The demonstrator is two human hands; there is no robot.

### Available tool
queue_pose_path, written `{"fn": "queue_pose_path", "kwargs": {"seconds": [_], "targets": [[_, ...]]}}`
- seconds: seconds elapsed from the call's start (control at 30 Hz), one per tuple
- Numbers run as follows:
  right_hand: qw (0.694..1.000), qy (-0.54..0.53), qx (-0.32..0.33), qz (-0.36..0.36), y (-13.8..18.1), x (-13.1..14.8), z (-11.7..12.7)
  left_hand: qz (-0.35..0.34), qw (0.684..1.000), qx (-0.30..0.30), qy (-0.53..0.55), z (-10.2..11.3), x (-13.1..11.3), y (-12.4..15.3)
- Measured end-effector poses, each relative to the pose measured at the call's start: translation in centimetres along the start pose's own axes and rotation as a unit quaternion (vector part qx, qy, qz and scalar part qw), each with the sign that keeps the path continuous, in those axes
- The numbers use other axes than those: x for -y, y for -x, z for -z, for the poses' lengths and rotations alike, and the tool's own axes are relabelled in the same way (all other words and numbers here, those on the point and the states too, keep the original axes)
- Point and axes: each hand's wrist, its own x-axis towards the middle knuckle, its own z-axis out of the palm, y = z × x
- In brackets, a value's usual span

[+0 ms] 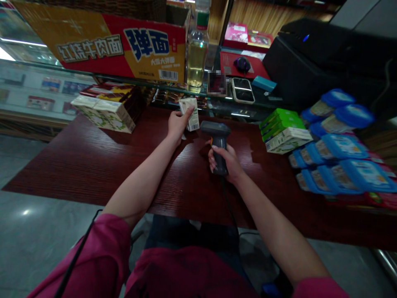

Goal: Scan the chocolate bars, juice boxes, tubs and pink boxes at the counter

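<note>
My left hand point(179, 125) is closed around a small white carton point(192, 117), held upright over the brown counter with a barcode showing low on its side. In my right hand point(228, 161) is a dark handheld barcode scanner point(218, 142), gripped by its handle, its head just right of the carton and apart from it. A cable runs down from the scanner toward my lap. Similar white cartons point(107, 112) stand at the left of the counter beside dark red and yellow boxes point(111, 91). Another white carton point(288, 140) lies at the right against green packs point(282, 123).
Blue-lidded tubs point(356, 169) are stacked at the right. Along the back glass shelf stand a red and yellow noodle box point(124, 49), a bottle of pale yellow liquid point(197, 58), a phone point(242, 90) and a computer mouse point(242, 64). A black machine point(297, 66) stands behind at right.
</note>
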Motion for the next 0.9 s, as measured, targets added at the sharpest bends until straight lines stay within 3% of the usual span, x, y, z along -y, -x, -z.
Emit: {"fn": "queue_pose_path", "kwargs": {"seconds": [0.3, 0.37, 0.5, 0.57, 0.63, 0.73, 0.9], "targets": [[1.0, 0.003, -0.004, 0.002, 0.0, -0.1, 0.1, 0.0, 1.0, -0.004, 0.002, 0.0, 0.0, 0.1], [1.0, -0.004, -0.012, 0.011, -0.1, 0.0, 0.3, -0.023, 0.998, 0.044, 0.028, 0.4, 0.4, -0.2], [0.998, -0.021, -0.038, 0.041, -0.6, 0.3, 1.1, -0.039, 0.971, 0.215, 0.098, 1.4, 0.9, -0.7], [0.997, -0.029, -0.056, 0.051, -0.7, 0.5, 1.5, -0.039, 0.958, 0.259, 0.118, 1.9, 1.0, -0.9], [0.995, -0.034, -0.07, 0.055, -0.9, 0.7, 1.9, -0.046, 0.957, 0.257, 0.128, 2.4, 1.1, -1.0], [0.994, -0.039, -0.078, 0.06, -0.9, 0.9, 2.4, -0.069, 0.969, 0.204, 0.121, 2.9, 1.2, -1.0], [0.992, -0.04, -0.079, 0.089, -0.9, 0.8, 2.7, -0.114, 0.977, 0.176, 0.033, 2.9, 0.9, 0.1]]}}
